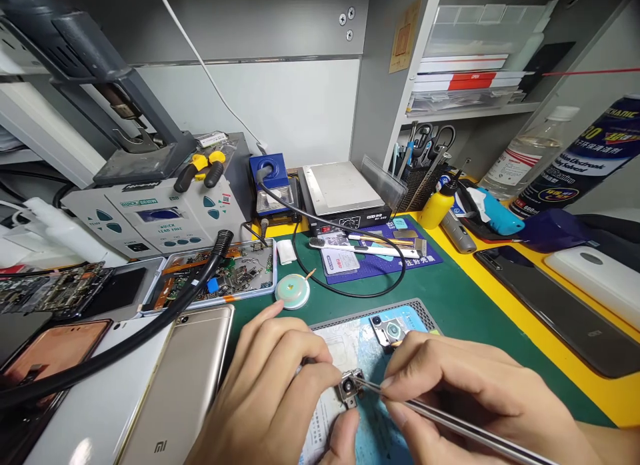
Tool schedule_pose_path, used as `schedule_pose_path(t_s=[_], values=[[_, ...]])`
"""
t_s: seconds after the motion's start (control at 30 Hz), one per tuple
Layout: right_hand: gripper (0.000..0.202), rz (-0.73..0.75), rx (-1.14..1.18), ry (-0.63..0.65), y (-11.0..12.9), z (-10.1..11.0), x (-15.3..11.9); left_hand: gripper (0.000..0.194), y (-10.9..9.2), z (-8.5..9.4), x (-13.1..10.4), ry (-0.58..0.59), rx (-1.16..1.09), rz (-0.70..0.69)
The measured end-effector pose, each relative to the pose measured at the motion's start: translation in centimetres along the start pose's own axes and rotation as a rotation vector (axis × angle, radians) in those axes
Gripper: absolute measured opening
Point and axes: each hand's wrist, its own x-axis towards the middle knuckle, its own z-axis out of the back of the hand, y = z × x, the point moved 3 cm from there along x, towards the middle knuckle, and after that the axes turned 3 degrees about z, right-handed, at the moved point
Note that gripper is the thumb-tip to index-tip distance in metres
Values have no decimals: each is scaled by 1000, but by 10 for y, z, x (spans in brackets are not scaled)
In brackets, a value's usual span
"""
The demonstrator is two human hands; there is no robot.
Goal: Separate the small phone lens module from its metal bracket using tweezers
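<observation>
Lens-bearing module under a fine tip, seen from above. The small camera module [349, 386], its dark round lens facing up, lay between the index finger and thumb of my left hand [280, 378], which were closed to a narrow gap and gripped its edges. My right hand [465, 385] was pinched shut around a slim metal tool [460, 422], whose tip met the module's frame just beside the lens. Beneath both hands was the blue work mat [375, 422]; whether the module touched it, I could not tell. A second lens-bearing part [393, 330] rested beyond my right fingertips. In my judgement, sound technique called for gripping the frame by its edges alone, a low tool angle, and light force directed away from the lens. The main hazards were a slip across the glass and a pinch that bent the thin metal.
</observation>
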Motion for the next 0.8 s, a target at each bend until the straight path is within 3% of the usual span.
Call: schedule_pose_path(t_s=[0.67,0.8], values=[[20,48,43,40,0,0,2,13,-3,2,-1,24,-28,10],[22,47,52,55,-3,-1,2,12,-3,1,-1,-27,-56,27]])
